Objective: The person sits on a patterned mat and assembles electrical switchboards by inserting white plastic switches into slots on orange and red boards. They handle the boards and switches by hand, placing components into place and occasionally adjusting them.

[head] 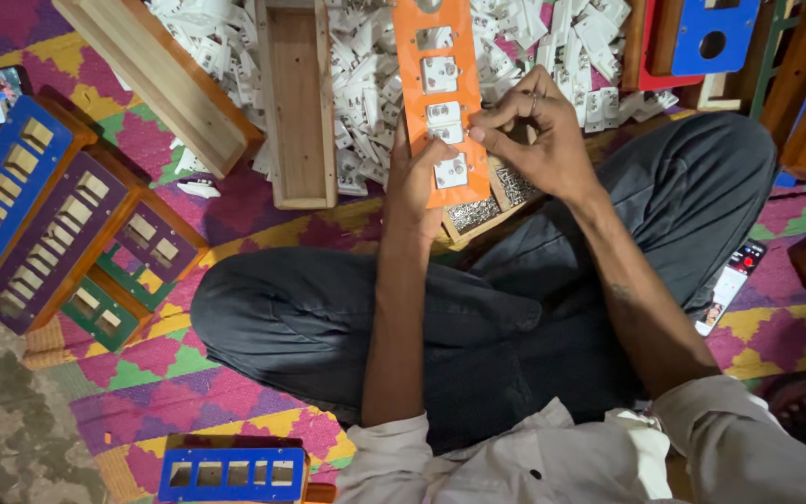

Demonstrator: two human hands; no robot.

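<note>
Gripping orange switch plate (pixel 439 47) at lower edge, left hand (pixel 414 182); long axis ran away from body. Right hand (pixel 538 140) nearer, fingertips pinched on white switch module (pixel 445 123) mid-plate.

Long orange panel (pixel 440 93) with white switches (pixel 440 73), upright over lap.

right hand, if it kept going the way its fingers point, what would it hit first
The right hand points left onto the orange panel; its fingertips already seem to touch a white switch there. Beyond lies the left hand, though depth is unclear.
</note>
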